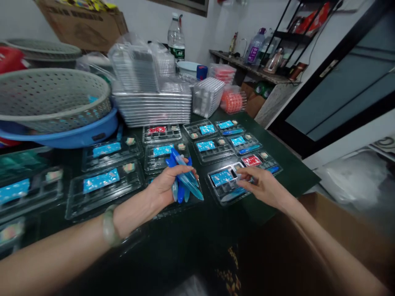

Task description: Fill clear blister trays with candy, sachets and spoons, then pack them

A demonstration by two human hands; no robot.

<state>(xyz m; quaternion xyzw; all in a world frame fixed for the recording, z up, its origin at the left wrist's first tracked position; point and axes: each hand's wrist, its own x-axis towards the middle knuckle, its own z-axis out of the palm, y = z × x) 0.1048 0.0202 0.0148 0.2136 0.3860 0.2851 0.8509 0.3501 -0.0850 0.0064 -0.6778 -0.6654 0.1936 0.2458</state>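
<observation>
My left hand [177, 176] is closed around a bunch of blue, tapered pen-shaped sticks [188, 185], some darker, some translucent. To its right, my right hand [257, 183] reaches over a clear plastic tray [217, 193], fingers bent together at the tray's right part. A translucent blue stick [234, 194] lies along that tray's near side, its far end under my fingers. Whether my fingers grip it is hidden. A blue patterned packet [221, 177] sits in the same tray. Behind my right hand, another tray holds a red packet [251, 160] and a blue stick [273, 169].
More clear trays with packets and small striped pieces [128, 167] cover the dark green table [296, 174]. Stacked clear trays [154, 107] stand at the back. A grey basket [55, 98] rests in a blue basin [101, 129] at left. A cardboard box [345, 234] is at lower right.
</observation>
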